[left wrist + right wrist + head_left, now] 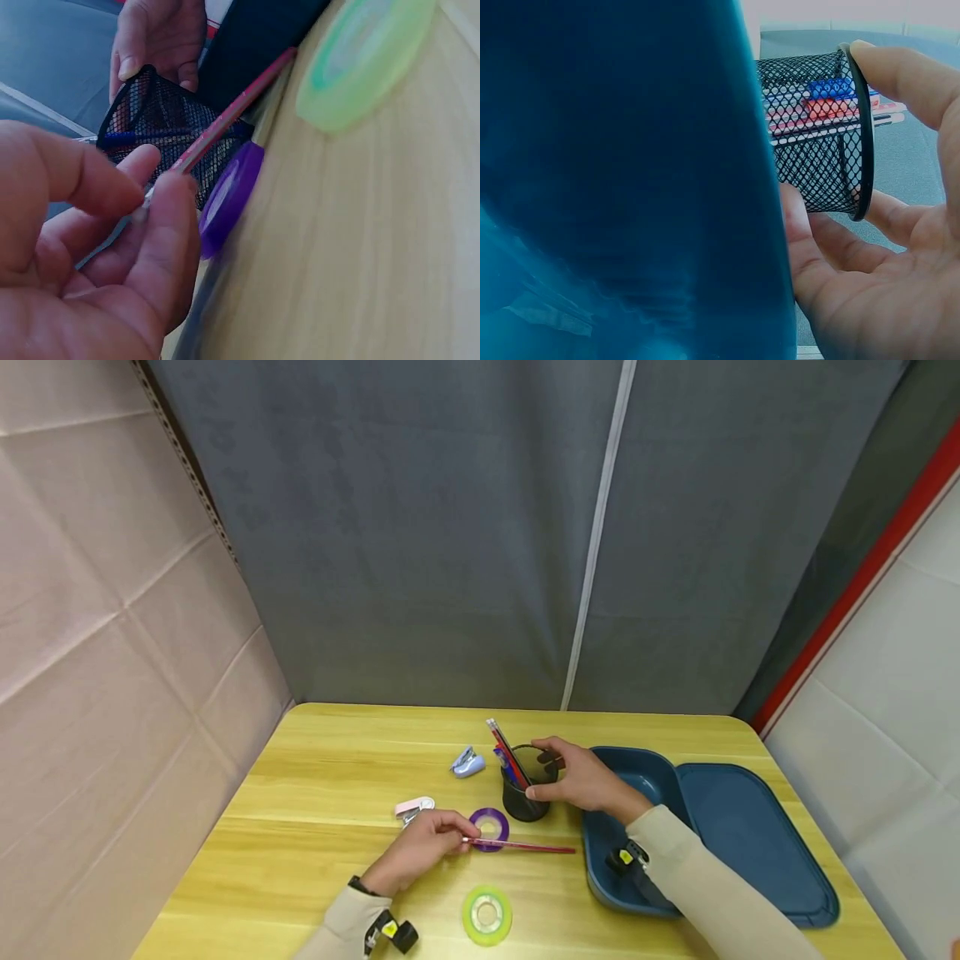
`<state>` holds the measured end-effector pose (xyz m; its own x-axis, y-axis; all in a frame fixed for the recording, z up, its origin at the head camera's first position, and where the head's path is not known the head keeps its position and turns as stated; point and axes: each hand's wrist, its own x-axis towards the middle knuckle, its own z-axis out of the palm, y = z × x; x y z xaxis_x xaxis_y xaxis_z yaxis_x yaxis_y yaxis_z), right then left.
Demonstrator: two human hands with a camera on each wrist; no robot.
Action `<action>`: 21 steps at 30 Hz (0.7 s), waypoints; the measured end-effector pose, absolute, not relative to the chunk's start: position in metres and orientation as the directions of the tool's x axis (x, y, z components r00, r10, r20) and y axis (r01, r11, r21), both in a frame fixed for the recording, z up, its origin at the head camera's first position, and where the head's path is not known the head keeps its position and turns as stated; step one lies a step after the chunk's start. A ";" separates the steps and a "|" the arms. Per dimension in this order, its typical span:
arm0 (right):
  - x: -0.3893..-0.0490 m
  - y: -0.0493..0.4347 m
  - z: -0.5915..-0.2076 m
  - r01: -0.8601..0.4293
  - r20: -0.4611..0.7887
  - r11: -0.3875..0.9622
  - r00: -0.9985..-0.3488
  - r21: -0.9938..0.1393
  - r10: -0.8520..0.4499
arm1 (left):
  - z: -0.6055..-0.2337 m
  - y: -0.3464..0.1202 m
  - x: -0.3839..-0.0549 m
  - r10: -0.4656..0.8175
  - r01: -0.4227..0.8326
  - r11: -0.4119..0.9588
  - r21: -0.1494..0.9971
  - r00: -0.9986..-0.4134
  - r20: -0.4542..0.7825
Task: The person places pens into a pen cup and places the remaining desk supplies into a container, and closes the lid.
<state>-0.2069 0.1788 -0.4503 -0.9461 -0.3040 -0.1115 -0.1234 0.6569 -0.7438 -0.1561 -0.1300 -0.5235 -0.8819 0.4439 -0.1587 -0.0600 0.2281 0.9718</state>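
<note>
My left hand (427, 850) pinches a red pencil (528, 846) by its whitish end, between thumb and fingertips. The pencil points right, in front of a black mesh pen holder (525, 806). My right hand (577, 781) grips that holder at its rim, thumb on the near side and fingers behind. Several pens and pencils (817, 112) stand in it, leaning left, with blue and red among them. A purple tape roll (477, 817) lies partly under the pencil in the head view. Beside the left hand is a pink and white stapler (411, 807), partly covered by the hand.
A small light-blue stapler (468, 764) stands left of the holder. A green tape roll (487, 935) lies nearer the front edge. On the right sit a dark blue box (600, 860), partly under my right forearm, and its flat lid (757, 843).
</note>
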 end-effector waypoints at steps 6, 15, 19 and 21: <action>-0.207 0.178 -0.451 -0.125 -0.111 0.660 -0.946 -0.741 -0.303 | -0.522 -0.131 -0.157 0.411 -0.083 0.175 0.981 -0.900 -0.149; -0.207 0.178 -0.451 -0.123 -0.110 0.659 -0.948 -0.742 -0.300 | -0.520 -0.130 -0.159 0.397 -0.160 0.036 0.987 -0.903 -0.161; -0.207 0.178 -0.450 -0.120 -0.114 0.661 -0.947 -0.741 -0.299 | -0.520 -0.130 -0.162 0.382 -0.175 -0.027 0.984 -0.912 -0.151; -0.207 0.178 -0.450 -0.120 -0.114 0.661 -0.947 -0.741 -0.300 | -0.520 -0.130 -0.163 0.370 -0.169 -0.060 0.984 -0.919 -0.136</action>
